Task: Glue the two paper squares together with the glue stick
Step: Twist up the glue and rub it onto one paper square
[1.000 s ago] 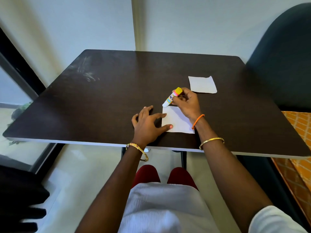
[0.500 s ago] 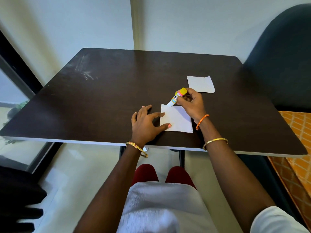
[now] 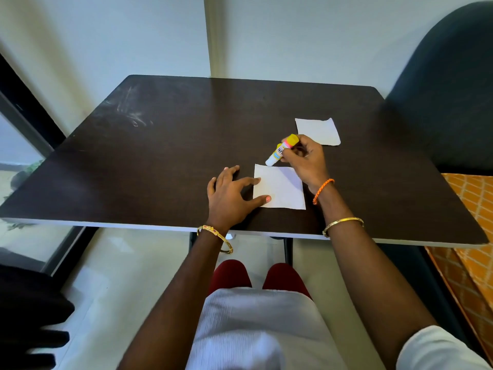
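Observation:
A white paper square lies on the dark table near its front edge. My left hand rests flat beside it, thumb and forefinger pressing its left edge. My right hand grips a glue stick with a yellow end, tilted, its white tip at the paper's far left corner. A second white paper square lies farther back, just behind my right hand, partly hidden by my fingers.
A dark chair back stands at the table's right. An orange patterned cloth lies below it at the right. A wall runs behind the table; a window frame is at the left.
The glue stick's tip moved from the paper's top edge up to its far left corner, and my right hand shifted slightly back. My left hand stayed pressing the paper.

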